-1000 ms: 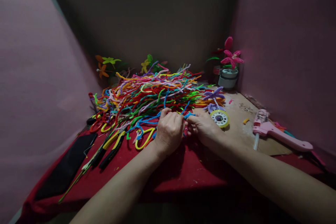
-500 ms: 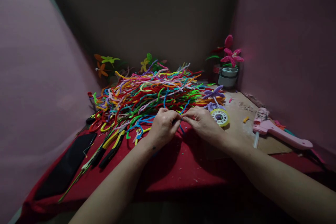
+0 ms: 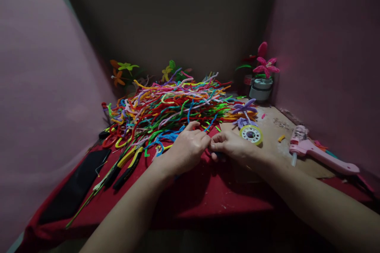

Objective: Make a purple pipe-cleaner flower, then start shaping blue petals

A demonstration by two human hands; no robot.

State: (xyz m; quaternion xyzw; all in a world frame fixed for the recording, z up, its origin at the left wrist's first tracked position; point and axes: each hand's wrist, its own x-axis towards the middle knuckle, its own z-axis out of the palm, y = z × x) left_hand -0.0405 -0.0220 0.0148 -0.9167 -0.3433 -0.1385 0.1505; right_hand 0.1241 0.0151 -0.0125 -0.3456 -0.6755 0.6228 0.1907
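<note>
A blue stem (image 3: 211, 123) slants up beside the fingers, at the near edge of the pile (image 3: 175, 106). The left hand (image 3: 190, 146) and right hand (image 3: 230, 146) meet there, fingers curled; what they grasp, if anything, I cannot tell. Pulling carelessly could snag neighbouring stems, while the right wrist could nudge the yellow-rimmed wheel (image 3: 259, 136) close by.

Whatever lies between the bare left hand (image 3: 190, 146) and bare right hand (image 3: 231, 145) is hidden. Lettering on the black-and-yellow pliers (image 3: 129, 168) is illegibly small. Picture edges cut off 2 bare forearms (image 3: 130, 203).
</note>
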